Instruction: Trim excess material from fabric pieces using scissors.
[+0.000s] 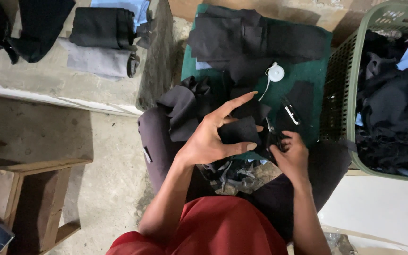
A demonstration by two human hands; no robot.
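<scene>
The dark green felt mat (pixel 308 71) serves as the work surface; to its right stands a green slotted plastic basket (pixel 343 94) full of dark cloth scraps, and on the mat lie stacked black fabric pieces (pixel 242 38) and a white round tape measure (pixel 276 73). At the mat's near edge the left hand (pixel 211 139) pinches a small black fabric piece (pixel 239 132), forefinger stretched out. The right hand (pixel 293 153) closes around black-handled scissors (pixel 279 130). Trimming seems in hand; the next cut needs the edge held taut. The blades are hard to make out against the dark cloth.
</scene>
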